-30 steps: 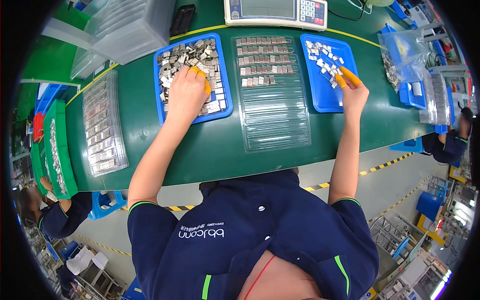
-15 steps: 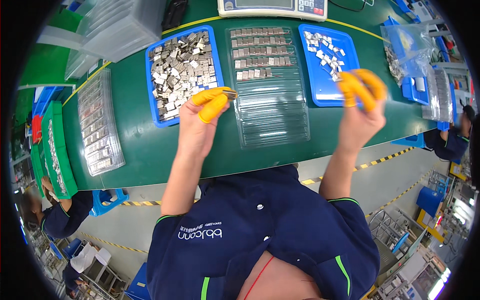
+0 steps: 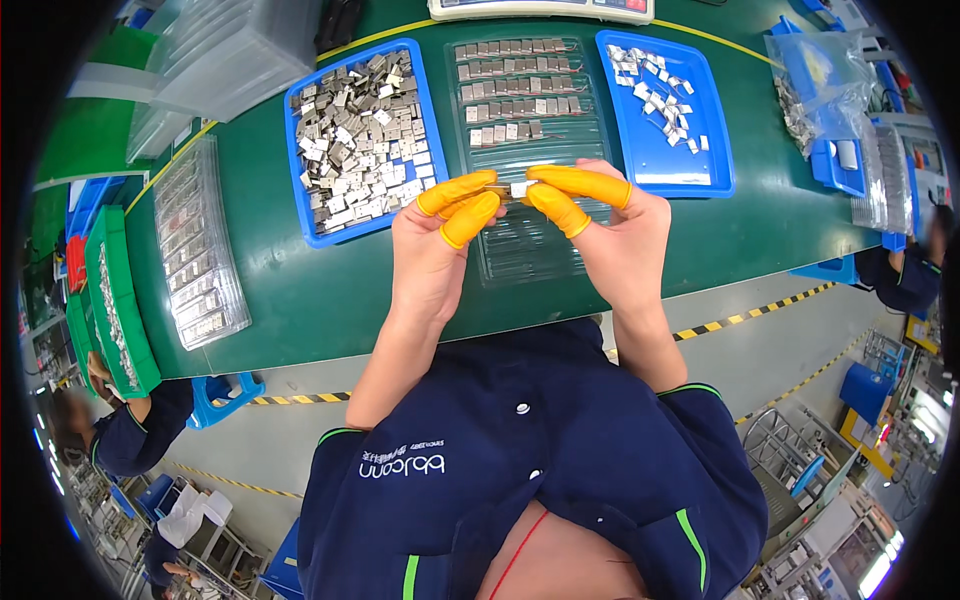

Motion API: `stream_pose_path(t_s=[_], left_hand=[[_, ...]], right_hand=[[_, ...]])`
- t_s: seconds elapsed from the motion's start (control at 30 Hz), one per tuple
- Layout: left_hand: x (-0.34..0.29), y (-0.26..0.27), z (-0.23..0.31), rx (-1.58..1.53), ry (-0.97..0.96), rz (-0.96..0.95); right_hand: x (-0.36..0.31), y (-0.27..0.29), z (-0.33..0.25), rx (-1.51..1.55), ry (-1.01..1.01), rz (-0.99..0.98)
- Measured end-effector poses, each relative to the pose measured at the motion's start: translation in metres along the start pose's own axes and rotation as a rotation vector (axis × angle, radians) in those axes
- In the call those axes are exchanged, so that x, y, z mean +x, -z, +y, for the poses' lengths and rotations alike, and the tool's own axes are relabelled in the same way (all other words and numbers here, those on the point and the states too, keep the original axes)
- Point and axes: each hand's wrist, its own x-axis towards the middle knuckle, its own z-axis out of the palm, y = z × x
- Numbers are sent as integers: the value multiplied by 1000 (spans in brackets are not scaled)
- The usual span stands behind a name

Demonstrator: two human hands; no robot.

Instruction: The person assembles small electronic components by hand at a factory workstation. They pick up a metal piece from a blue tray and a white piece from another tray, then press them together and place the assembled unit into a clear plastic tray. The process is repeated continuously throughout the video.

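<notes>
Both hands wear yellow finger covers and meet over the clear ribbed tray (image 3: 530, 262). My left hand (image 3: 432, 248) pinches a small dark metal piece (image 3: 502, 190) between thumb and fingers. Facing it, my right hand (image 3: 627, 245) grips a small white block (image 3: 520, 188), its end against the metal piece or very close to it; fingertips hide the exact contact. Several rows of small metal pieces (image 3: 515, 108) with thin wires lie in the far part of the clear tray.
Left of the clear tray, a blue tray (image 3: 437, 130) is heaped with metal pieces. Another blue tray (image 3: 690, 178) at right holds scattered white blocks. A filled clear tray (image 3: 232, 270), a green bin (image 3: 140, 345) and a scale (image 3: 545, 8) stand farther out. Other people sit at both sides.
My right hand has come left from the right blue tray, bringing a white block to the metal piece. My left hand has shifted slightly right, still pinching that piece.
</notes>
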Motion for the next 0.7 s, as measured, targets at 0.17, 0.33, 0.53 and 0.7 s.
stream_pose_path(t_s=[0.17, 0.33, 0.53, 0.7], left_hand=[[-1, -2, 2, 229, -92, 42], [-3, -1, 8, 221, -2, -108], [-2, 5, 9, 155, 140, -171], [-4, 0, 3, 184, 110, -119]], right_hand=[[3, 10, 0, -192, 126, -94], [8, 14, 12, 120, -54, -291], [7, 8, 23, 610, -388, -427], [4, 6, 29, 570, -424, -365]])
